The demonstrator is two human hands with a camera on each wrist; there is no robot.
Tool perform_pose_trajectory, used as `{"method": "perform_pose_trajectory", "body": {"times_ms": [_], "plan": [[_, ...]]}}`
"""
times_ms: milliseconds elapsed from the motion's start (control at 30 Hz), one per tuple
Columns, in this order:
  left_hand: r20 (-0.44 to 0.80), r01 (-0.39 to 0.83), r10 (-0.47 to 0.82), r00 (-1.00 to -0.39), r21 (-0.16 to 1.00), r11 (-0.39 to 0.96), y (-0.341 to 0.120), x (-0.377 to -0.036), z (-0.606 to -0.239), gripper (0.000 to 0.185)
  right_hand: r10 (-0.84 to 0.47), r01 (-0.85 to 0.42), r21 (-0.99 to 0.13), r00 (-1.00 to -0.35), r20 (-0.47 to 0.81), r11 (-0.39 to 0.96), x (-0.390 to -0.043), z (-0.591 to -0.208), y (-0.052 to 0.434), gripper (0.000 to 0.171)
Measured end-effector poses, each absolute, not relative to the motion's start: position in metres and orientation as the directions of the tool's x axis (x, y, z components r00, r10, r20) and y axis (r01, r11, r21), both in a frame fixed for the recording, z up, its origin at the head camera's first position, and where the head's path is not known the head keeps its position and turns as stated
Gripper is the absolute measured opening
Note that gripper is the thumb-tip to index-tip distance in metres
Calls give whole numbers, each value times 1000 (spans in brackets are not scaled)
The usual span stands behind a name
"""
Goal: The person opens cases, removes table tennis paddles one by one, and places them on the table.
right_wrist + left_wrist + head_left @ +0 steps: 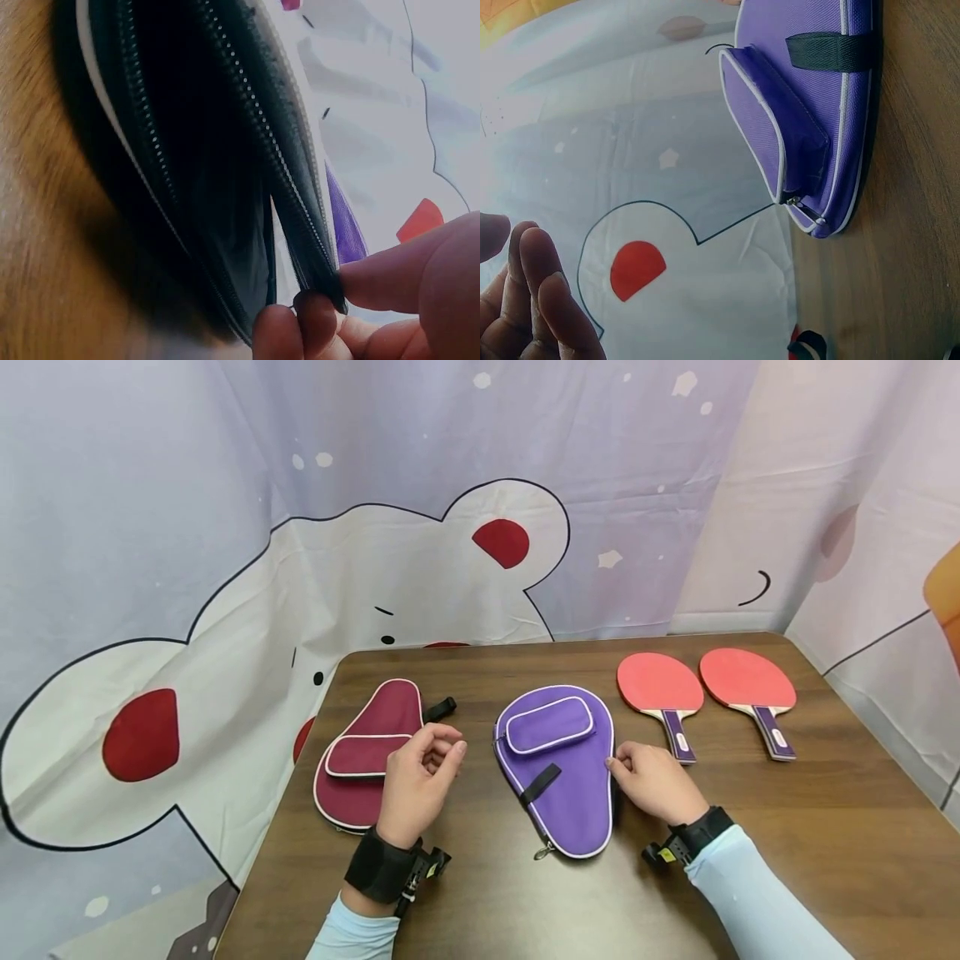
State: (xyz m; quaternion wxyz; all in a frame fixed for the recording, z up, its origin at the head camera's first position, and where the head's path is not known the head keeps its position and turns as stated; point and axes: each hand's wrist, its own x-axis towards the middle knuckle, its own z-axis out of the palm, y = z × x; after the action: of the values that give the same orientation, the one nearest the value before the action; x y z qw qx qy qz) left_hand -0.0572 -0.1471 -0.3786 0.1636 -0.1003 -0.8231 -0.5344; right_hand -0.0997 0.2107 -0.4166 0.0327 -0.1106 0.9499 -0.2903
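Observation:
A purple table tennis paddle case (576, 793) with white piping, a small front pocket and a black strap lies on the table. My right hand (663, 783) pinches its right edge between thumb and fingers. In the right wrist view the case's zipper (259, 112) is undone along this side, and the dark inside shows. My left hand (416, 785) hovers in front of a maroon paddle case (386, 714), partly covering it. Its fingers (544, 259) are loosely bent and hold nothing.
Two red table tennis paddles (660, 683) lie side by side at the back right, purple handles toward me. A black strap (439, 710) sticks out from the maroon case. Behind the wooden table (480, 902) hangs a printed curtain (360, 577).

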Motion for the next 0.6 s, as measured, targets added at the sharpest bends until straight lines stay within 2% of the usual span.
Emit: {"method": "perform_pose_trajectory", "body": {"times_ms": [600], "plan": [[361, 334, 0, -933, 862, 382, -149, -58, -377, 8, -263, -196, -487, -962, -74, 851, -105, -427, 213, 31]]}}
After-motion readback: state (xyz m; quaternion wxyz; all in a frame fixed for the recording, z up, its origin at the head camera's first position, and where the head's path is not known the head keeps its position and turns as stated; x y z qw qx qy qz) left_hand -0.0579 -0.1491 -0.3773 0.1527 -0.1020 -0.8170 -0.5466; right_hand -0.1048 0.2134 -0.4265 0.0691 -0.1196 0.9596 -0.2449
